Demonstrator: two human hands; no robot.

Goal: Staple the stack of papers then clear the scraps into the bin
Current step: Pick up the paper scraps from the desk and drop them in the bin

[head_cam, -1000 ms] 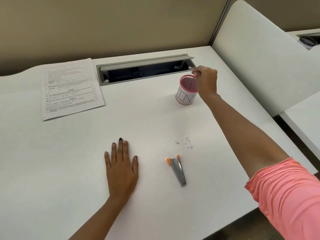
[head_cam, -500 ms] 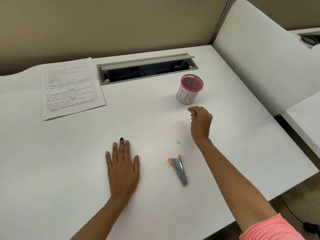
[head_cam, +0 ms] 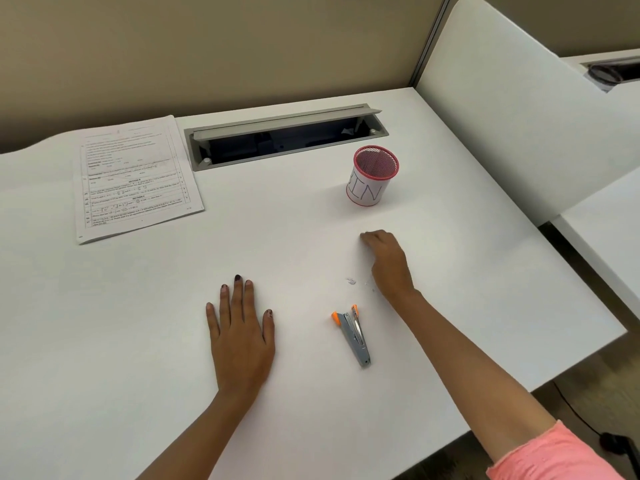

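Observation:
A stack of printed papers (head_cam: 135, 181) lies at the far left of the white desk (head_cam: 104, 341). A pink mesh cup labelled BIN (head_cam: 369, 188) stands upright at the far right. Just left of my right hand (head_cam: 388, 261) lie small paper scraps (head_cam: 350, 280). That hand hangs low over the desk with its fingers curled downward, and its fingertips are hidden. A grey stapler with orange tips (head_cam: 353, 336) lies on the desk, nearer to me than the scraps. My left hand (head_cam: 240, 336) rests flat on the desk, fingers straight, left of the stapler.
An open grey cable tray (head_cam: 284, 138) is set into the desk's far edge behind the bin. A white divider panel (head_cam: 519, 116) rises along the right side. The desk's right edge (head_cam: 588, 306) drops to the floor.
My right hand has come back from above the bin and lowered to the desk beside the scraps. My left hand, the stapler and the papers have not moved.

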